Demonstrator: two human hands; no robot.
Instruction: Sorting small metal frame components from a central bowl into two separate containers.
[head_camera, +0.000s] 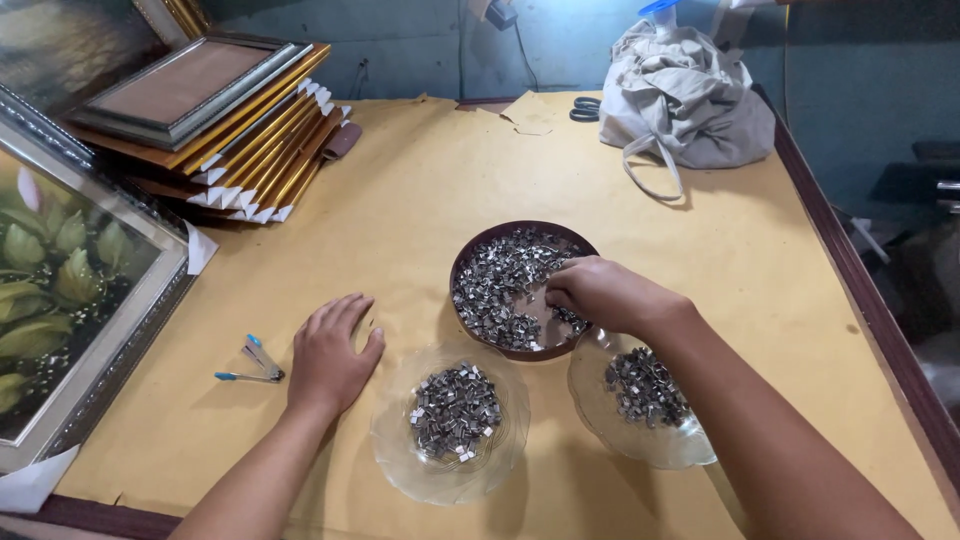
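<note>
Here the right hand (600, 292) is in the brown bowl (470, 262), fingers curled down among the little metal clips (500, 280) — maybe pinching some, but that is hard to see. The left hand (330, 355) lies flat and open on the table (420, 190). Two glass dishes (395, 455) sit close by, each with a pile of clips — picking looks like the step in hand.

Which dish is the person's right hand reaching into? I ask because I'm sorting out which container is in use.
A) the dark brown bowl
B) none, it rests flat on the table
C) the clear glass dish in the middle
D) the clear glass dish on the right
A: the right hand has its fingers down among the small metal pieces inside the dark brown bowl, while the left hand lies flat on the table.
</note>
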